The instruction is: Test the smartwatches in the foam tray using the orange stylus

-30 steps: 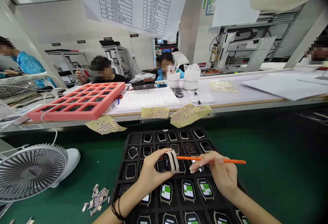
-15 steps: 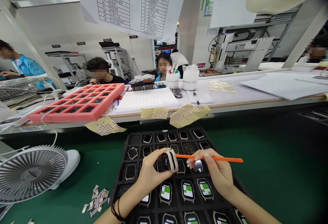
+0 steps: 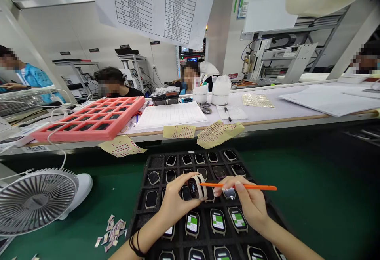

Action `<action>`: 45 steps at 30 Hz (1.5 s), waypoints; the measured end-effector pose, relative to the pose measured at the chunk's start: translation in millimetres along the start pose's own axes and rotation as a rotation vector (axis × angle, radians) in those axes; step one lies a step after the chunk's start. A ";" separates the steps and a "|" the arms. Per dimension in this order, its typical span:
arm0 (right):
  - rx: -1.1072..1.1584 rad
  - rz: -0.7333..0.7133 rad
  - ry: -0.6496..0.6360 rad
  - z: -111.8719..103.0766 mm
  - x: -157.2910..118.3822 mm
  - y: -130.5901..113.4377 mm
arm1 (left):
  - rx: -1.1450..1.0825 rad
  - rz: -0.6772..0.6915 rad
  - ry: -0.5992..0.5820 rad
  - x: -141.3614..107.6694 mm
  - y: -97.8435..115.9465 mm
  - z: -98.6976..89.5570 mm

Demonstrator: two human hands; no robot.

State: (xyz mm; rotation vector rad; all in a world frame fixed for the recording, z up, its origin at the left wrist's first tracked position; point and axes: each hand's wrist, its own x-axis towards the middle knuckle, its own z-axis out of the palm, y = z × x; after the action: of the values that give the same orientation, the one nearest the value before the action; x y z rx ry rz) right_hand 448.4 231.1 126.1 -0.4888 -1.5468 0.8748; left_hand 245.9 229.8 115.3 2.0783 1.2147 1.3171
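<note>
Between thumb and fingers, my left hand [image 3: 175, 196] grips a smartwatch [image 3: 194, 188] on edge, its lit dark screen turned to the left. My right hand [image 3: 247, 200] pinches a thin orange stick [image 3: 255, 187], held almost level. The stick's pointed left end meets the watch's pale side, near the gap along its case. Below both hands lies a black foam tray [image 3: 139, 216] with several watches in its compartments. Some, such as the watch [image 3: 217, 221] in a nearer row, show green and white screens; those in the far rows are dark.
A white fan [image 3: 38, 202] stands at the left, near a pile of small wrapped pieces [image 3: 113, 232] on the green mat [image 3: 311, 212]. The shelf beyond carries a pink foam tray [image 3: 115, 131], papers [image 3: 172, 115] and white tubs [image 3: 220, 93]. Several people sit or stand beyond it.
My right hand has shifted slightly left with the orange stick, whose tip now reaches further across the watch's side. My left hand and the watch stay nearly still.
</note>
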 end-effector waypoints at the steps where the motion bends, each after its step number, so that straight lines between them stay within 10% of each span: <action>1: -0.007 -0.002 0.003 0.2 0.4 -0.3 | 0.000 0.001 -0.001 0.0 -0.1 0.0; 45: -0.083 -0.024 0.039 -2.4 -2.5 4.2 | 0.035 0.003 0.049 0.5 0.8 -2.8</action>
State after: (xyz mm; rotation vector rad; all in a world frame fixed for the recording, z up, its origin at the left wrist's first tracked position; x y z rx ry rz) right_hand 450.4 232.5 121.3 -0.5426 -1.5550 0.7804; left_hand 243.9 229.4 117.5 2.0840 1.2647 1.3651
